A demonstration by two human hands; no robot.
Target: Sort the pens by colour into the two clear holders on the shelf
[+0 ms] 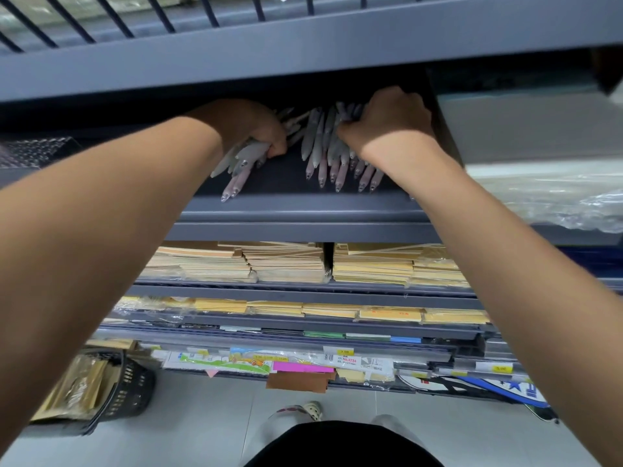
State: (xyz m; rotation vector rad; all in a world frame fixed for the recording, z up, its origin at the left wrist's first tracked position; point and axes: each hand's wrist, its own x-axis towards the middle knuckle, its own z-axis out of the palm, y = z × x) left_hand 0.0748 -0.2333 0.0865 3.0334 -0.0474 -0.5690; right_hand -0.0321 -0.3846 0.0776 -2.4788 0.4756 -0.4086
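Grey shelf (296, 207): both arms are reaching deep in under the board above, so all the action is happening in the shadowy back part.
Left hand (259, 129): it's curling tight round a bunch of pens (239, 163), with the tips sticking out toward the front lip. My guess is it's gathering one colour as a handful so they can go over in one trip.
Right hand (387, 119): it's digging into the pile of pens (323, 146) just beside, fingers curled in and thumb pressing on the barrels. By the look of it, it's gripping a few, probably picking out matches.
Where the pens are: everything is lying flat on the shelf with tips pointing at the front edge, and a strip of bare shelf is separating bunch and pile. The barrels are frosted, so I'm struggling to read colours from here.
Clear holders: honestly I'm not seeing them. They could be hiding behind the hands or sitting in the dark at the back, so I can't tell what's in them.
Progress: judging by that loose pile, most of the sorting is waiting to be done.
Other containers: a black basket (131, 389) is sitting on the floor holding brown envelopes, and wrapped envelope stacks (286, 261) are filling the shelf below.
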